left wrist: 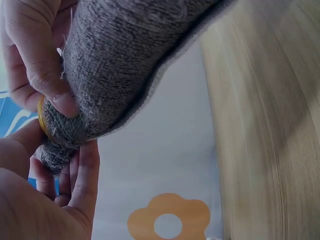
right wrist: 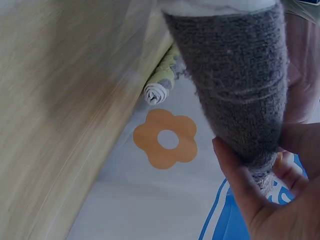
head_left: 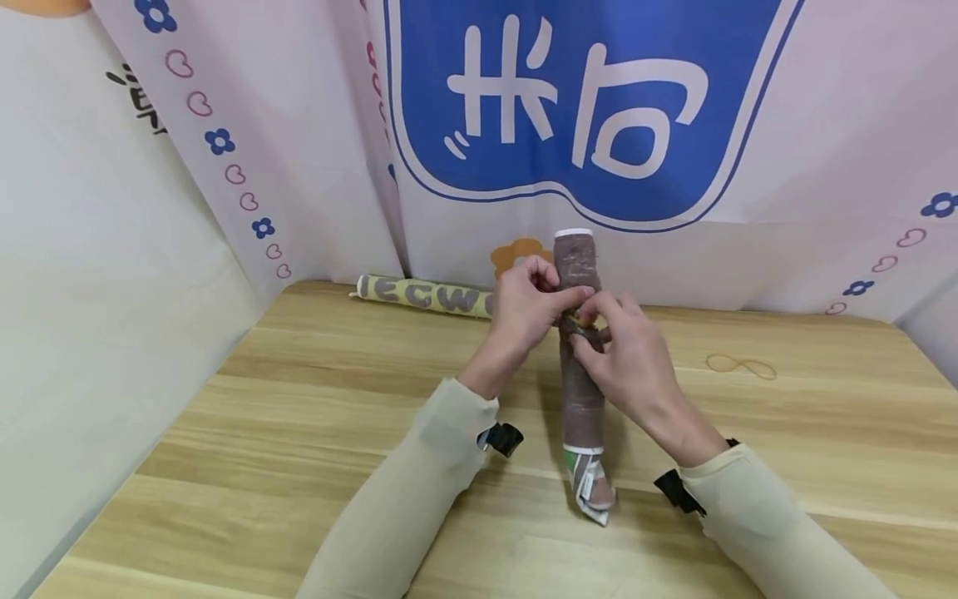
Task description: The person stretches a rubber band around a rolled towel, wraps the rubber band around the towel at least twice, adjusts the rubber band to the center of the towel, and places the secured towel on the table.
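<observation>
In the head view, the brown roll (head_left: 582,408) is held over the table (head_left: 299,433), pointed from 12 to 6 o'clock. It is gripped from 9 o'clock by the left hand (head_left: 524,308), whose thumb is laid across it, and from 3 o'clock by the right hand (head_left: 632,353), whose thumb and fingers are curled on it. A yellow band (left wrist: 42,120) is seen on the narrowed part, between the hands; whether it is wrapped fully round cannot be told. A loose band (head_left: 741,366) is left at 3 o'clock, a yellow roll (head_left: 422,296) at 10 o'clock.
</observation>
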Demonstrator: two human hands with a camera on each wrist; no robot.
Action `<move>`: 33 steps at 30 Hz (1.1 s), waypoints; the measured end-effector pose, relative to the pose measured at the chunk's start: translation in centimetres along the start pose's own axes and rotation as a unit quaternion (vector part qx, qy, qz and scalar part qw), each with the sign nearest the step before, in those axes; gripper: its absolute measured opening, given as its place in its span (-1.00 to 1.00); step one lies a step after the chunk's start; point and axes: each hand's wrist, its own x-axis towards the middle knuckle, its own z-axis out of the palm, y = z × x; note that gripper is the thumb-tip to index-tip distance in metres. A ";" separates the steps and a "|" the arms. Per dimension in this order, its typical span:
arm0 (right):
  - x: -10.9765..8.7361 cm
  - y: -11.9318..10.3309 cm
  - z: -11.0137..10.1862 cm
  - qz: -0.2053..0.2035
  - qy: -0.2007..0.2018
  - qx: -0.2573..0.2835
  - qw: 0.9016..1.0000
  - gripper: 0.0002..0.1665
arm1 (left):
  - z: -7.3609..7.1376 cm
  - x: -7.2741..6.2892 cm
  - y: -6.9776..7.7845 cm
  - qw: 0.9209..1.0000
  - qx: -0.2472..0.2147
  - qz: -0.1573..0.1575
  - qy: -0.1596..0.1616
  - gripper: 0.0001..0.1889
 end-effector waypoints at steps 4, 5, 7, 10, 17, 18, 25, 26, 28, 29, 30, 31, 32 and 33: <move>-0.1 0.2 -0.1 -0.012 -0.015 0.011 1.000 -0.76 | 0.0 0.0 -0.2 1.000 -0.009 -0.013 -0.003 -0.63; 0.0 0.2 -0.1 -0.008 -0.020 0.018 1.000 -0.76 | 0.0 0.0 -0.3 1.000 -0.018 -0.017 -0.007 -0.63; 0.1 0.3 -0.4 0.011 -0.030 0.058 0.998 -0.78 | -0.1 0.3 -0.6 0.998 -0.053 -0.028 -0.022 -0.64; 0.4 0.3 -0.8 0.060 -0.043 0.144 0.987 -0.83 | -0.4 0.9 -1.3 0.987 -0.132 -0.060 -0.065 -0.68; 0.8 0.6 -0.8 0.158 -0.070 0.292 0.941 -0.82 | -1.8 2.2 -2.9 0.933 -0.291 -0.096 -0.189 -0.89; 0.9 0.7 -0.8 0.166 -0.071 0.305 0.935 -0.81 | -1.9 2.3 -3.0 0.930 -0.298 -0.090 -0.194 -0.89; 1.1 1.3 -1.1 0.205 -0.111 0.282 0.931 -0.69 | -1.6 2.1 -2.7 0.966 -0.202 -0.076 -0.144 -0.69; 1.1 1.4 -1.1 0.208 -0.117 0.266 0.934 -0.64 | -1.5 1.9 -2.5 0.971 -0.181 -0.072 -0.136 -0.67; 1.1 1.4 -1.1 0.214 -0.124 0.228 0.942 -0.54 | -1.2 1.6 -2.1 0.980 -0.142 -0.063 -0.124 -0.64; 1.1 1.3 -1.1 0.215 -0.125 0.209 0.946 -0.50 | -1.1 1.5 -1.8 0.983 -0.124 -0.059 -0.121 -0.63; 1.0 1.3 -1.0 0.212 -0.123 0.191 0.950 -0.47 | -1.0 1.3 -1.6 0.985 -0.110 -0.055 -0.117 -0.62; 1.0 1.2 -1.0 0.206 -0.120 0.175 0.955 -0.47 | -0.9 1.2 -1.5 0.987 -0.100 -0.054 -0.111 -0.61; 0.9 1.2 -0.9 0.198 -0.115 0.162 0.960 -0.49 | -0.9 1.2 -1.4 0.989 -0.093 -0.053 -0.105 -0.61; 0.9 1.1 -0.9 0.189 -0.109 0.152 0.964 -0.52 | -0.8 1.1 -1.3 0.990 -0.089 -0.055 -0.099 -0.60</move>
